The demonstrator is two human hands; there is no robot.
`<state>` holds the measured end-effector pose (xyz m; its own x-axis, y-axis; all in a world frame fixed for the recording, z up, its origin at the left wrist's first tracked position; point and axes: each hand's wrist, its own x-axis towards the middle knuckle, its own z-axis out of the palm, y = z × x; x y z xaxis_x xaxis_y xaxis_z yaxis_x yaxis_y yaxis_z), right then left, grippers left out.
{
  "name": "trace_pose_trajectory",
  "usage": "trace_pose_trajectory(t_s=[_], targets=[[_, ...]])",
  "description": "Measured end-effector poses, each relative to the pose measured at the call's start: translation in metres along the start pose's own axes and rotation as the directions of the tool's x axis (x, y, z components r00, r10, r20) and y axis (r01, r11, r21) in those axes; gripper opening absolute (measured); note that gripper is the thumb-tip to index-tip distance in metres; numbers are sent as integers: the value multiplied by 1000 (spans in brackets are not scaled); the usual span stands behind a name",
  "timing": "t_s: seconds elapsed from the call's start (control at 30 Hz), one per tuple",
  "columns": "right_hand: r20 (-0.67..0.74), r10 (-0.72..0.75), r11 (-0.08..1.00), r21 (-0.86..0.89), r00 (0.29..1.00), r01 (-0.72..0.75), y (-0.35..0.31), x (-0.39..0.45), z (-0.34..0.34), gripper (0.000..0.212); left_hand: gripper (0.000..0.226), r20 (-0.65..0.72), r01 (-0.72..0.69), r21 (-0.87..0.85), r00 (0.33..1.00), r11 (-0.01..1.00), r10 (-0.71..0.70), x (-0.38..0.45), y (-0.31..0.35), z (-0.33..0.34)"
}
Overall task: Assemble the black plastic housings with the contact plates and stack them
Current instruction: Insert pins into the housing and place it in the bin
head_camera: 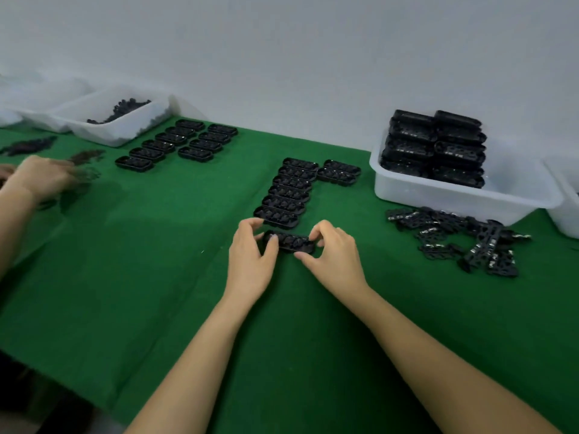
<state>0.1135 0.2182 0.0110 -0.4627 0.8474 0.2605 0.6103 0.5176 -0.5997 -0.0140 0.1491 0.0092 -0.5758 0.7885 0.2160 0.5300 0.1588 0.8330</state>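
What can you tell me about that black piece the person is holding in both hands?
The black housing is a long, shallow tray of glossy plastic with rounded ends and dark fittings inside. It lies flat, open side up, on the green cloth, just in front of a column of similar pieces. The left hand pinches one end, the right hand the other.

Two bare forearms run up from the lower edge of the frame to the centre, ending in the left hand (250, 261) and right hand (336, 256). No sleeves, gloves, rings or watch show; fingernails are short and unpainted.
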Motion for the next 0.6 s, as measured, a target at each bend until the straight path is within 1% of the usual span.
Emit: trace_pose_trajectory(t_s=[0.07, 0.13, 0.2, 0.3, 0.4, 0.5, 0.53, 0.6], targets=[[0, -12, 1000, 18, 1000, 12, 16, -23, -27, 33, 38, 88, -116, 31, 990, 993, 113, -17, 9, 5], [-9, 13, 1000, 8, 1000, -13, 36, -51, -59, 32, 41, 211, -232, 24, 952, 972, 222, -37, 25, 15], [-21, 40, 999, -33, 999, -41, 57, -80, -92, 31, 42, 331, -331, 11, 892, 944, 309, -54, 44, 32], [-38, 96, 992, -77, 995, -99, 84, -121, -131, 33, 41, 446, -457, -15, 793, 889, 415, -77, 68, 61], [-34, 130, 986, -97, 991, -133, 101, -146, -144, 37, 37, 523, -533, -18, 716, 846, 462, -94, 77, 82], [-34, 91, 994, -51, 995, -92, 110, -155, -142, 35, 30, 595, -555, -38, 655, 831, 465, -86, 79, 86], [-29, 76, 996, -37, 997, -77, 112, -155, -141, 35, 28, 596, -560, -51, 647, 827, 476, -78, 83, 88], [1, 73, 997, -10, 997, -73, 114, -155, -140, 41, 24, 540, -604, -35, 659, 797, 523, -57, 97, 98]])
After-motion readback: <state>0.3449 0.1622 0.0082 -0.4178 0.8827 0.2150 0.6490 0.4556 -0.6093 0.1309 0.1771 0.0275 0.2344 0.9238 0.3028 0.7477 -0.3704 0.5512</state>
